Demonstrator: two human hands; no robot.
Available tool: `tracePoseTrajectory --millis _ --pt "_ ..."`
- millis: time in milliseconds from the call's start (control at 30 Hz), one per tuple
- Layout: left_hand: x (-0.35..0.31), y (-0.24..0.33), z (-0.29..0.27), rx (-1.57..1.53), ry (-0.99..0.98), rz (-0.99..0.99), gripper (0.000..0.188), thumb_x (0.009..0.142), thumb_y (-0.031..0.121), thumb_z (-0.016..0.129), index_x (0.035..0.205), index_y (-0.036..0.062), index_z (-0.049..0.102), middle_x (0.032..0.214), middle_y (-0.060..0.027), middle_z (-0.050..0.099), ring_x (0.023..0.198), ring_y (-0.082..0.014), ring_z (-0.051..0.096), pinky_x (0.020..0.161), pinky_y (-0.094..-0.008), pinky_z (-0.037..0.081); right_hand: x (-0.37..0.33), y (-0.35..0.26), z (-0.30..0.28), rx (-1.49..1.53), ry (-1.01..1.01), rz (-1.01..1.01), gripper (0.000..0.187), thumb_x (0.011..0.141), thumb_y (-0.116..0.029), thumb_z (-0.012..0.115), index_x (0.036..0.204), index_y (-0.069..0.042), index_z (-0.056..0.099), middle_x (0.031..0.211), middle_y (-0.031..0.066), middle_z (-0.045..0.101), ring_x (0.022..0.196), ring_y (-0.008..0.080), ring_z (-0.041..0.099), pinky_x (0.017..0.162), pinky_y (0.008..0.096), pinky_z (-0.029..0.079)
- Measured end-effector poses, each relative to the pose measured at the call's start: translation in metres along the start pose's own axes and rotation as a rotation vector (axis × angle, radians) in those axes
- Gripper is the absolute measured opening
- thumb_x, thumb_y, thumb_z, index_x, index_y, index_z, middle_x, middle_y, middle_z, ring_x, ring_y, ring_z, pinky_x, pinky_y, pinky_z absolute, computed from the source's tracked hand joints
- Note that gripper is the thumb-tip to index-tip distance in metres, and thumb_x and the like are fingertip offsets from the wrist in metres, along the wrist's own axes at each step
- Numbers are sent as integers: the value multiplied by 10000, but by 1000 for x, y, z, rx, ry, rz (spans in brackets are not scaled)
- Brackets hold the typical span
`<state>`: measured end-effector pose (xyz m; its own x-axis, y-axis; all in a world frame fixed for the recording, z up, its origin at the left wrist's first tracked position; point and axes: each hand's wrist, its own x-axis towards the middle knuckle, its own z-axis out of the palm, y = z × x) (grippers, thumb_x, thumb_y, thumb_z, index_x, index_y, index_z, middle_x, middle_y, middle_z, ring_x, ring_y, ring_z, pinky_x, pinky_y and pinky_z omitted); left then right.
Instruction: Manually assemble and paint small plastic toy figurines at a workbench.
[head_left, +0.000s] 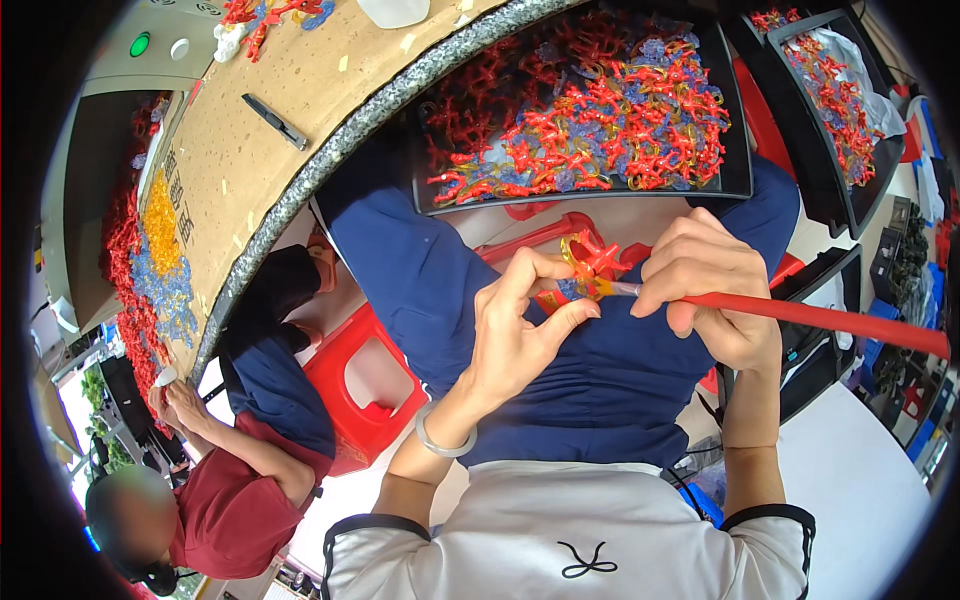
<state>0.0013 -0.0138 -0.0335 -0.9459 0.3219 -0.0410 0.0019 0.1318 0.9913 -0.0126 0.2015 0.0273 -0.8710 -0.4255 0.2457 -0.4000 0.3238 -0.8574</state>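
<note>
Above my lap, my left hand (530, 312) pinches a small plastic figure (598, 262) in red, yellow and blue between thumb and fingers. My right hand (708, 288) is closed around a long red-handled tool (830, 316). Its thin, pale tip meets the figure near my left thumb, and the handle runs out to the right past my wrist. I cannot make out the tip's exact kind. Just beyond my hands, a black tray (585, 197) holds a heap of similar red, blue and yellow plastic pieces.
Along the curved stone-edged table (262, 215) lie a box cutter (275, 122) and piles of red, yellow and blue pieces. Stacked black trays (850, 205) stand at the right. At the left, a co-worker in a dark red shirt (240, 492) sits near a red stool (365, 385).
</note>
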Motion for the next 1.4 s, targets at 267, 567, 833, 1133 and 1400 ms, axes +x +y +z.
tracePoseTrajectory --millis 267,567,833,1133,1400 --pt "0 3 -1 -205 14 -59 349 742 37 784 940 -27 504 906 -115 657 864 -139 644 760 -258 517 -4 5 2 190 149 45 270 834 -279 621 833 -14 673 813 83 640 712 181 564 679 296 409" --pt "2 3 6 -285 15 -115 277 794 -13 718 936 -21 479 921 -102 638 853 -100 606 770 -253 512 -5 20 53 804 389 609 154 811 32 675 813 -26 533 881 85 646 847 112 629 776 254 519" --pt "3 6 4 -307 -127 -372 229 948 95 497 1105 -67 536 889 -121 646 779 -152 634 747 -275 520 -6 31 61 718 407 563 209 801 28 682 775 -51 490 800 71 644 779 97 616 719 242 509" --pt "4 7 2 -467 -144 -318 291 950 154 503 1132 -66 559 828 -124 647 705 -147 615 617 -251 482 -7 36 60 871 408 523 281 811 19 672 706 -77 430 726 82 638 706 90 600 633 246 488" --pt "6 7 -1 -1045 -338 -450 458 994 358 432 1191 -54 474 992 -190 610 782 -209 629 664 -280 512 -1 29 56 726 419 447 323 805 96 636 652 -73 407 782 94 630 786 168 653 681 271 531"
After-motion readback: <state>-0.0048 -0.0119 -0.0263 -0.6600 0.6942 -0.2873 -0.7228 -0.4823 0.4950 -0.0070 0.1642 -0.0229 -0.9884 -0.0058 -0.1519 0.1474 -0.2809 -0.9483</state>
